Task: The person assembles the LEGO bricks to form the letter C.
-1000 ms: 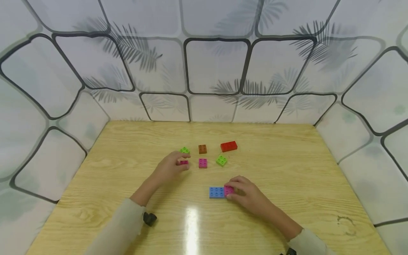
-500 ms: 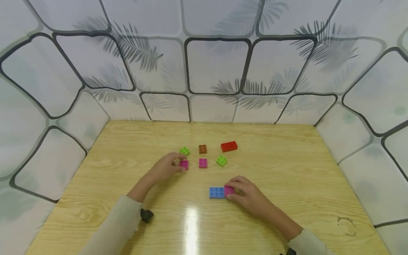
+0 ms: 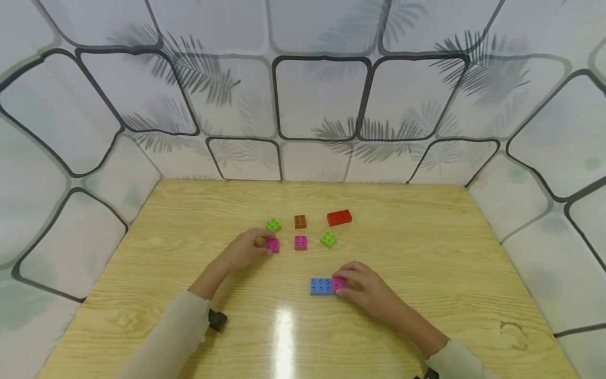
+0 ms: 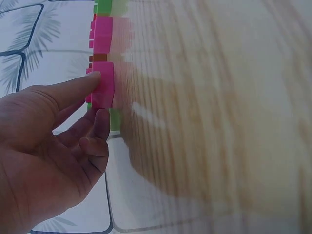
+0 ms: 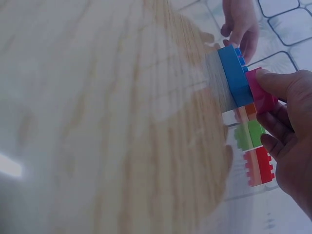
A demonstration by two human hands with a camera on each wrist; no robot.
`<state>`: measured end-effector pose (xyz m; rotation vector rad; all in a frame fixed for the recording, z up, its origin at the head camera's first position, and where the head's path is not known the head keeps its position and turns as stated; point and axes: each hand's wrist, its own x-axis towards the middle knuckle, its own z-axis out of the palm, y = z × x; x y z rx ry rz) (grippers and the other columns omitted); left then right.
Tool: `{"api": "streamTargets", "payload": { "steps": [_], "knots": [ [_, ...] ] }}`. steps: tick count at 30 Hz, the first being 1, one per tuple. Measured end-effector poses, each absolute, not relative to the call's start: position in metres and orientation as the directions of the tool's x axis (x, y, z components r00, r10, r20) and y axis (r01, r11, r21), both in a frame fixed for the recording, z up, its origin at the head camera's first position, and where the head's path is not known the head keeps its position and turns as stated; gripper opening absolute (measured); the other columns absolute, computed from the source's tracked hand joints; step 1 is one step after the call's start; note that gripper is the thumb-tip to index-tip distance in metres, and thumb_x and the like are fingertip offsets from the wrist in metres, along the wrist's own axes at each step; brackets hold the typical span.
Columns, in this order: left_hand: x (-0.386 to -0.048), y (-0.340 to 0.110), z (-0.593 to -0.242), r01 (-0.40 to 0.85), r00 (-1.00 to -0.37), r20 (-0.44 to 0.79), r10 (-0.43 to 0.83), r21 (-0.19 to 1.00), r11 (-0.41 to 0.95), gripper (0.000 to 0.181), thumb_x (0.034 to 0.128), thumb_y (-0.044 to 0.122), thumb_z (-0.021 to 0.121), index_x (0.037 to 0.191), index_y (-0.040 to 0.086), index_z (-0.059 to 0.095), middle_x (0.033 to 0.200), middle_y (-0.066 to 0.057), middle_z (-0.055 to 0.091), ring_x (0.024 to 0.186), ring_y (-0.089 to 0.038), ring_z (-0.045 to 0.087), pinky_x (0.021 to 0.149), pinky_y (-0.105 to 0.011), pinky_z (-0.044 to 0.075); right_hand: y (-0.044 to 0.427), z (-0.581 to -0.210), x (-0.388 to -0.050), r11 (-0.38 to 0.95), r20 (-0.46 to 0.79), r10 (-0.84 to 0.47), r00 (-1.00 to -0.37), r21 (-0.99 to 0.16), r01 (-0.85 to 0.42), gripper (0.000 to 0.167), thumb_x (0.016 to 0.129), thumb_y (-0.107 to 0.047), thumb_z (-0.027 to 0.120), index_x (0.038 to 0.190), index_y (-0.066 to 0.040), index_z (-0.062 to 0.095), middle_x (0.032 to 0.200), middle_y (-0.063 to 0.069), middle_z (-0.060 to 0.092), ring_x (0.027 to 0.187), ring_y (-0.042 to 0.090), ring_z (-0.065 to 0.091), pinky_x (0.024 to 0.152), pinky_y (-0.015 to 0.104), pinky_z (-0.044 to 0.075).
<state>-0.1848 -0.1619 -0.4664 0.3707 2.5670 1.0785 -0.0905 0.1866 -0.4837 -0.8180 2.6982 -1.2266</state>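
My left hand [image 3: 243,250] pinches a pink toy building brick [image 3: 273,245] on the table, thumb on one side and fingers at the other. In the left wrist view the thumb lies against this pink brick [image 4: 103,87]. My right hand [image 3: 371,289] holds a second pink brick [image 3: 339,283] between thumb and fingers. That one sits on the right end of a long blue brick [image 3: 321,286]. In the right wrist view the pink brick [image 5: 262,92] is seated over the blue brick's [image 5: 235,78] end; whether it is fully pressed down I cannot tell.
Behind the hands lie a green brick [image 3: 273,225], a brown brick [image 3: 300,221], a third pink brick [image 3: 300,242], another green brick [image 3: 329,239] and a long red brick [image 3: 339,217]. A patterned wall [image 3: 314,158] bounds the wooden table [image 3: 426,237] at the back and sides.
My left hand has drawn slightly left and nearer, uncovering the green brick and more of the pink one, and its fingers have settled on the pink brick. The right hand keeps its place.
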Motion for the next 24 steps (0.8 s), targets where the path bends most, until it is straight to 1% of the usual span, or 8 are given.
{"api": "streamTargets", "payload": {
  "steps": [5,10,14,17,24],
  "knots": [
    [-0.184,-0.162,-0.467,0.092,-0.913,-0.202,0.354,0.743,0.663,0.04,0.0962,0.016,0.069,0.136,0.016,0.062,0.144,-0.011,0.055,0.123,-0.034,0.057,0.1,-0.052,0.049,0.187,-0.484,-0.091,0.54,0.158,-0.495,-0.855,-0.714,-0.445,0.032,0.094,-0.03,0.072,0.123,-0.019,0.071,0.123,-0.009,0.061,0.118,0.014,0.058,0.099,0.038,0.052],
    [-0.181,-0.16,-0.466,0.07,-0.914,-0.203,0.351,0.774,0.629,0.041,0.0952,0.019,0.07,0.136,0.016,0.062,0.137,-0.008,0.059,0.11,-0.027,0.06,0.086,-0.04,0.054,0.186,-0.484,-0.091,0.538,0.165,-0.495,-0.853,-0.713,-0.45,0.032,0.094,-0.03,0.072,0.123,-0.018,0.071,0.123,-0.008,0.061,0.117,0.016,0.058,0.098,0.038,0.052],
    [-0.176,-0.155,-0.466,0.073,-0.908,-0.192,0.373,0.803,0.591,0.041,0.0948,0.02,0.071,0.134,0.016,0.063,0.132,-0.007,0.06,0.102,-0.022,0.059,0.077,-0.033,0.053,0.187,-0.483,-0.091,0.537,0.159,-0.497,-0.853,-0.715,-0.447,0.032,0.095,-0.031,0.071,0.123,-0.018,0.071,0.124,-0.007,0.061,0.118,0.017,0.058,0.099,0.039,0.051],
    [-0.171,-0.15,-0.465,0.087,-0.902,-0.178,0.393,0.817,0.57,0.039,0.0946,0.019,0.071,0.132,0.017,0.064,0.131,-0.007,0.061,0.099,-0.021,0.059,0.074,-0.032,0.052,0.187,-0.483,-0.091,0.536,0.162,-0.5,-0.851,-0.714,-0.451,0.032,0.095,-0.031,0.07,0.124,-0.018,0.071,0.124,-0.006,0.062,0.118,0.018,0.058,0.099,0.04,0.051],
    [-0.158,-0.134,-0.461,0.134,-0.877,-0.152,0.455,0.833,0.537,0.037,0.0938,0.02,0.073,0.13,0.018,0.066,0.127,-0.002,0.062,0.097,-0.019,0.055,0.076,-0.033,0.049,0.187,-0.484,-0.09,0.536,0.164,-0.5,-0.85,-0.713,-0.452,0.032,0.094,-0.03,0.071,0.124,-0.017,0.071,0.124,-0.006,0.061,0.118,0.017,0.058,0.099,0.039,0.051]
  ]
}}
